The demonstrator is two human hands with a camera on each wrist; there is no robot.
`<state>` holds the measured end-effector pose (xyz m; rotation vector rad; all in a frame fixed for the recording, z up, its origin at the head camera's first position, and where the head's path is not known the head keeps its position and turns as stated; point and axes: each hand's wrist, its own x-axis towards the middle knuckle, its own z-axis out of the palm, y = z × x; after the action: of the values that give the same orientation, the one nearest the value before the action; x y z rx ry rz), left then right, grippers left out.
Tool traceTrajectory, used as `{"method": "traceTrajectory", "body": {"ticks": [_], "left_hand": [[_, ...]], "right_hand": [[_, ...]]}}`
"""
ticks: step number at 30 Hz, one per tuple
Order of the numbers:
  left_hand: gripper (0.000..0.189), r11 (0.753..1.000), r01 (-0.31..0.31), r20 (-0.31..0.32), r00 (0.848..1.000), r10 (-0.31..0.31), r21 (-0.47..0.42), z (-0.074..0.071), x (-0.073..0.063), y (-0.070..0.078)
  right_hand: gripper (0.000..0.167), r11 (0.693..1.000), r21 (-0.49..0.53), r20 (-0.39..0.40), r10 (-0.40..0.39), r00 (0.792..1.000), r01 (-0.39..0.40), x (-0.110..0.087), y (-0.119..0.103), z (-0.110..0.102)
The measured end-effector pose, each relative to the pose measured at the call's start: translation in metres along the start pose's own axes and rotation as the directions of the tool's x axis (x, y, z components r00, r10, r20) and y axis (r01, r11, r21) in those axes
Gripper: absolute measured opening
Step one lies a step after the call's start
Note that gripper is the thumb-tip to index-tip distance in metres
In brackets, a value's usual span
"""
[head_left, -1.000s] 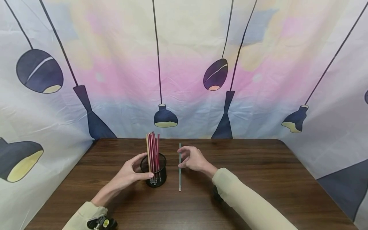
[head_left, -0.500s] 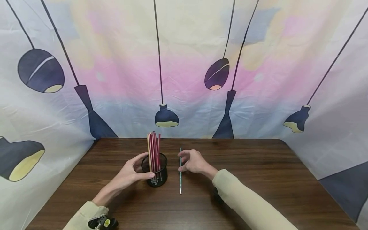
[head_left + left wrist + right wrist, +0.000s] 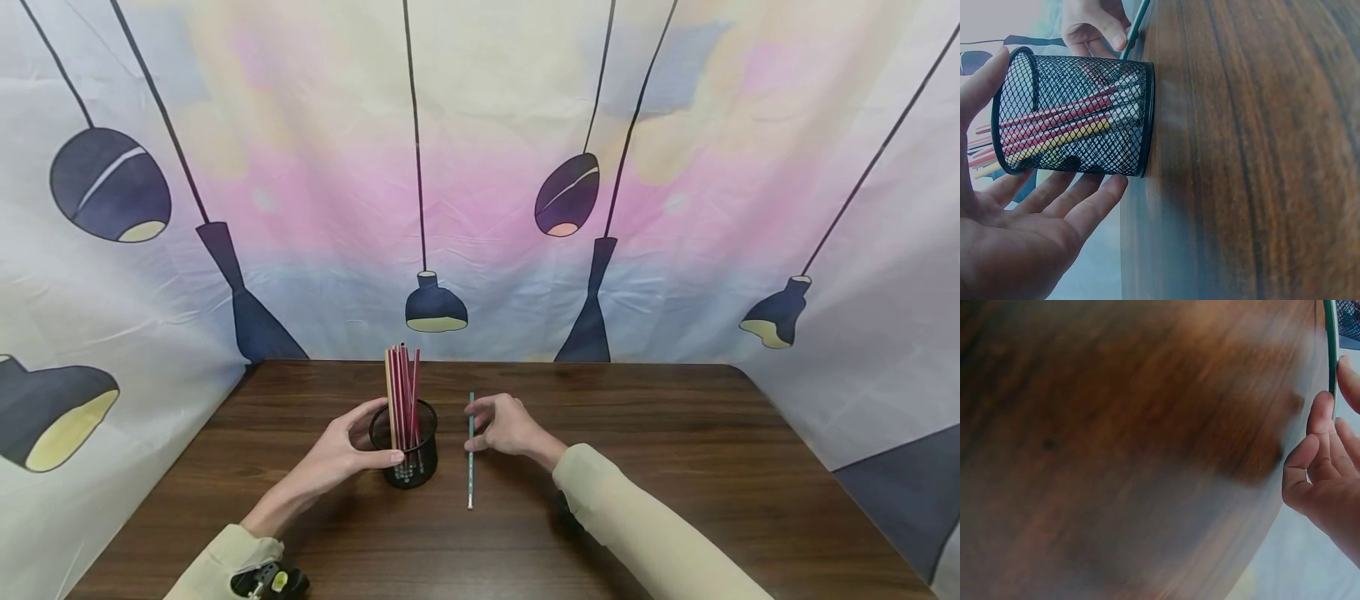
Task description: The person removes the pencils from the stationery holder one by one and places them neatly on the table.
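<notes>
A black mesh pencil cup (image 3: 425, 464) stands upright on the table, holding a bundle of red and yellow pencils (image 3: 402, 383). My left hand (image 3: 336, 446) grips it from the left, with the thumb at the near side of the rim and the fingers round the far side. To the cup's right, my right hand (image 3: 507, 423) pinches a green pencil (image 3: 471, 475) between thumb and fingers. That pencil points away from me, its pale eraser end nearest, close over the tabletop. In the left wrist view the cup's mesh wall (image 3: 1079, 106) shows the white pencil ends near its base.
The dark wood-grain table (image 3: 675, 467) reaches back to a cloth backdrop (image 3: 495, 208) printed with hanging lamps. Fabric also hangs along both sides. A small black device (image 3: 268, 581) is strapped to the left sleeve.
My right hand has brought the green pencil slightly nearer to me, mostly in the first half second. My left hand stays on the cup.
</notes>
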<state>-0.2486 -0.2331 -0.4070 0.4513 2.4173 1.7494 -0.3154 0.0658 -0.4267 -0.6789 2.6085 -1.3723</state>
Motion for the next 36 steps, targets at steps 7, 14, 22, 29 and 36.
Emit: {"method": "traceTrajectory", "body": {"ticks": [7,14,22,29,36], "left_hand": [[0.091,1.000,0.002,0.000,1.000,-0.002,-0.003,0.0001,-0.0004,0.0014],[0.094,1.000,0.001,0.005,1.000,-0.001,-0.009,-0.0003,-0.0001,0.0003],[0.093,1.000,0.000,0.003,1.000,0.000,0.003,-0.0009,0.0003,-0.0006],[0.093,1.000,-0.004,0.002,1.000,0.004,0.014,-0.0011,0.0007,-0.0007],[0.092,1.000,-0.006,0.001,1.000,0.006,0.005,-0.0009,0.0005,-0.0013]], "right_hand": [[0.049,0.999,-0.046,0.028,-0.014,1.000,0.015,0.0009,-0.0022,0.0003],[0.049,0.996,-0.083,0.036,-0.028,0.999,0.030,0.0015,-0.0049,0.0013],[0.049,0.991,-0.123,0.056,-0.037,0.998,0.044,0.0031,-0.0055,0.0020],[0.048,0.993,-0.117,0.074,-0.022,0.997,0.030,0.0045,-0.0050,0.0017],[0.049,0.991,-0.130,0.082,0.016,0.997,-0.005,0.0042,-0.0032,0.0043]]}}
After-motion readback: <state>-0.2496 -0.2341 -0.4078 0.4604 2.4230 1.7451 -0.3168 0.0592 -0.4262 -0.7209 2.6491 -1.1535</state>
